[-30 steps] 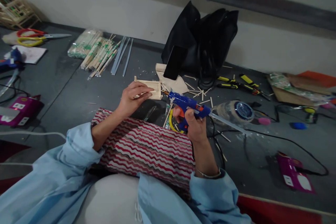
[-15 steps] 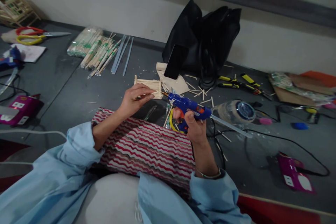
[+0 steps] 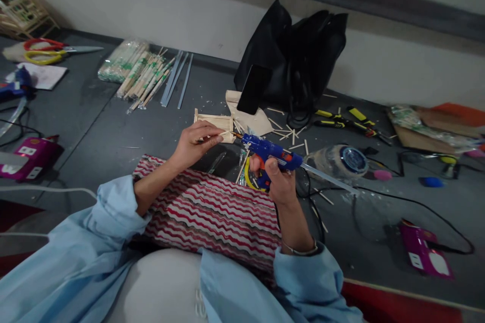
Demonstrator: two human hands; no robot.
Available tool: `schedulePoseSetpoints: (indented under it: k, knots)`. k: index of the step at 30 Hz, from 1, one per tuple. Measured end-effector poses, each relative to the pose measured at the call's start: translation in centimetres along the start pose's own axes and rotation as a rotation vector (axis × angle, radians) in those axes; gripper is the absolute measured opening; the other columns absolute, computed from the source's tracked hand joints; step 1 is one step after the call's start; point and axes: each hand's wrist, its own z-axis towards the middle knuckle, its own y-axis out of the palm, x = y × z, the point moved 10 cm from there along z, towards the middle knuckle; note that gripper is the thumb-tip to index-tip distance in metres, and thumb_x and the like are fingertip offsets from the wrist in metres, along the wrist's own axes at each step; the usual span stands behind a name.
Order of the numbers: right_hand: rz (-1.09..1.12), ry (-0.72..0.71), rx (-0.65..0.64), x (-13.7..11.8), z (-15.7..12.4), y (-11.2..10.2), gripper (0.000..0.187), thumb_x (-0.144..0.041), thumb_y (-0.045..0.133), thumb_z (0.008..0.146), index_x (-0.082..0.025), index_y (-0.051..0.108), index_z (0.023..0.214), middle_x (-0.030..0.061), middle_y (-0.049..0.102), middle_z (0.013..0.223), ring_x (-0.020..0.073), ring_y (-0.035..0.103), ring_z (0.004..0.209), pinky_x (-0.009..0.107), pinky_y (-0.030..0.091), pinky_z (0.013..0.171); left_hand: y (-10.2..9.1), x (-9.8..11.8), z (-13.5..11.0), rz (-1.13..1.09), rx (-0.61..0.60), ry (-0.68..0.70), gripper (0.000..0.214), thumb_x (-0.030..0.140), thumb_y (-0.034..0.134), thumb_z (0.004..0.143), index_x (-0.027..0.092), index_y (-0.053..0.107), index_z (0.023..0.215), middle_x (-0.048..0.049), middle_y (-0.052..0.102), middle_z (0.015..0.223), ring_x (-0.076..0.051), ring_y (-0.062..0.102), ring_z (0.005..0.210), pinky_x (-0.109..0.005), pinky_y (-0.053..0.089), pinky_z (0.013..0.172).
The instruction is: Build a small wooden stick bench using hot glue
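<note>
My right hand is wrapped round the grip of a blue hot glue gun, a long clear glue stick jutting from its back. Its nozzle points left, at the fingertips of my left hand. Those fingertips are pinched on a short wooden stick, of which only the end shows; the nozzle is at or very near that end. Just beyond lies a small frame of pale wooden sticks, partly covered by my left hand. Yellow-handled scissors lie partly hidden below the glue gun.
Behind are a black bag, a phone and scattered stick pieces. Pliers and a jar stand to the right. Wrapped sticks lie back left. A black cable crosses toward a purple power box.
The back end of the glue gun and its glue stick have shifted very slightly left. My left hand has kept its place and its pinch.
</note>
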Motion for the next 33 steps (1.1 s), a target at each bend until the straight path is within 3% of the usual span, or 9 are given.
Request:
schedulePoseSetpoints:
  k: [12, 21, 33]
  knots:
    - [0.028, -0.020, -0.017, -0.34, -0.06, 0.20, 0.051, -0.071, 0.059, 0.085, -0.022, 0.066, 0.072, 0.0003, 0.054, 0.065, 0.0136, 0.046, 0.058, 0.030, 0.035, 0.054, 0.15, 0.02, 0.21, 0.019, -0.029, -0.038, 0.019, 0.036, 0.071, 0.090, 0.019, 0.080, 0.093, -0.0064, 0.077, 0.086, -0.013, 0.069, 0.078, -0.022, 0.052, 0.065]
    - [0.067, -0.053, -0.020, -0.46, 0.04, 0.20, 0.047, -0.066, 0.061, 0.087, -0.021, 0.067, 0.072, -0.0001, 0.054, 0.064, 0.0133, 0.046, 0.058, 0.030, 0.031, 0.055, 0.09, -0.02, 0.14, -0.001, -0.018, -0.016, 0.014, 0.031, 0.072, 0.089, 0.019, 0.080, 0.093, -0.0058, 0.076, 0.086, -0.012, 0.069, 0.078, -0.021, 0.051, 0.064]
    - [0.043, -0.038, -0.008, -0.59, -0.03, 0.37, 0.050, -0.069, 0.061, 0.085, -0.022, 0.064, 0.069, 0.0002, 0.055, 0.066, 0.0140, 0.047, 0.059, 0.031, 0.036, 0.059, 0.11, 0.06, 0.17, 0.018, -0.024, -0.002, 0.015, 0.032, 0.072, 0.089, 0.019, 0.080, 0.093, -0.0059, 0.076, 0.086, -0.012, 0.069, 0.078, -0.021, 0.052, 0.065]
